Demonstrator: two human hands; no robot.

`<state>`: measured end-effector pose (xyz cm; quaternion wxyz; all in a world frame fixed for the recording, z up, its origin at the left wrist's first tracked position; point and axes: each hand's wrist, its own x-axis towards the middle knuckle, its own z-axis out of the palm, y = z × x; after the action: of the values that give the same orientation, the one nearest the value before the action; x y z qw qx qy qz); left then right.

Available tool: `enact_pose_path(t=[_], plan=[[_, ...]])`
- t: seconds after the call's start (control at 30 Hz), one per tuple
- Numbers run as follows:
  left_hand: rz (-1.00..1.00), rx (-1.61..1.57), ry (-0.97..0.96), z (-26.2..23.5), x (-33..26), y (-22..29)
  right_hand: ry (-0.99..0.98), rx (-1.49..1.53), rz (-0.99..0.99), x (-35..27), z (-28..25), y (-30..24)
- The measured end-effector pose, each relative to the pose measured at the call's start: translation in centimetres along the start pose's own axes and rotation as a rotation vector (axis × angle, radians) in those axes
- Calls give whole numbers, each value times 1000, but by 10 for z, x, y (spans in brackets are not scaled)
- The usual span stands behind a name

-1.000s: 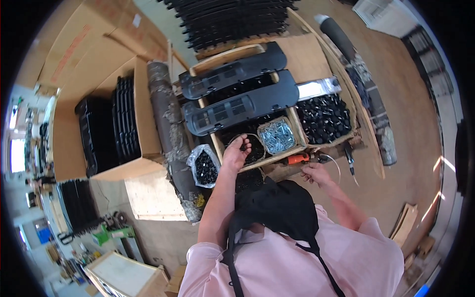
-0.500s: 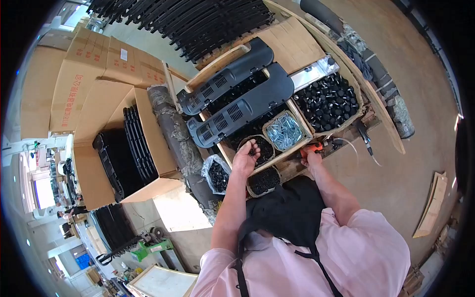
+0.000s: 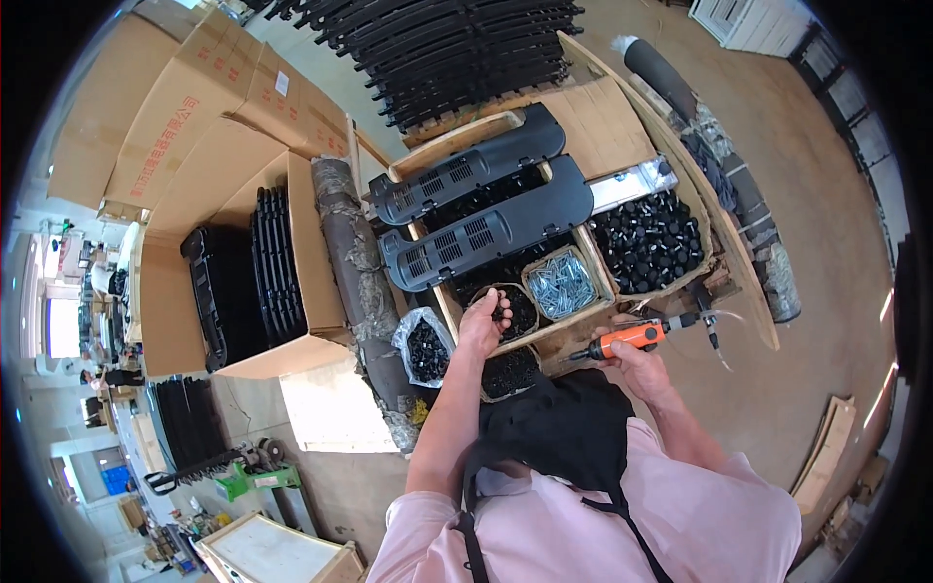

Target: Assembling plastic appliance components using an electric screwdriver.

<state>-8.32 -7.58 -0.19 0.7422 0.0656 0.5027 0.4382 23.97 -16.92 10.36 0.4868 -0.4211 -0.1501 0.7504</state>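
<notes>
My right hand (image 3: 637, 367) is wrapped round an orange electric screwdriver (image 3: 630, 340), its bit pointing left and its rear end toward the right. Over a round tub of small black screws (image 3: 518, 309), my left hand (image 3: 483, 325) is curled, palm up, with small dark screws at its fingers. Beside that tub stands a square box of silvery screws (image 3: 561, 284). Two black plastic panels with vent slots lie side by side across the wooden bin: a nearer panel (image 3: 496, 228) and a farther panel (image 3: 466, 175).
Right of the panels, a bin holds black round-headed knobs (image 3: 649, 241). A plastic bag of black parts (image 3: 428, 352) and a wrapped roll (image 3: 355, 253) lie to the left. Beyond the roll, an open carton (image 3: 316, 262) holds black panels. Black slats (image 3: 457, 58) are stacked at the back.
My right hand has raised the screwdriver from beside the bin's front edge and brought it toward me, swung level. My left hand stays over the tub. The whole view has shifted slightly.
</notes>
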Motion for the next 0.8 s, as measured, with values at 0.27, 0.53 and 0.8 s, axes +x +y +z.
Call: enact_pose_path(t=[0.27,0.53,0.8], plan=[[19,-151,-133,69,-2,5,-296,-1138,-601,39,85,-93],[1,-200,-99,102,4,-2,-273,-675,-566,87,87,-78],[-19,-287,-121,119,14,-4,-247,-659,-567,117,82,-79]])
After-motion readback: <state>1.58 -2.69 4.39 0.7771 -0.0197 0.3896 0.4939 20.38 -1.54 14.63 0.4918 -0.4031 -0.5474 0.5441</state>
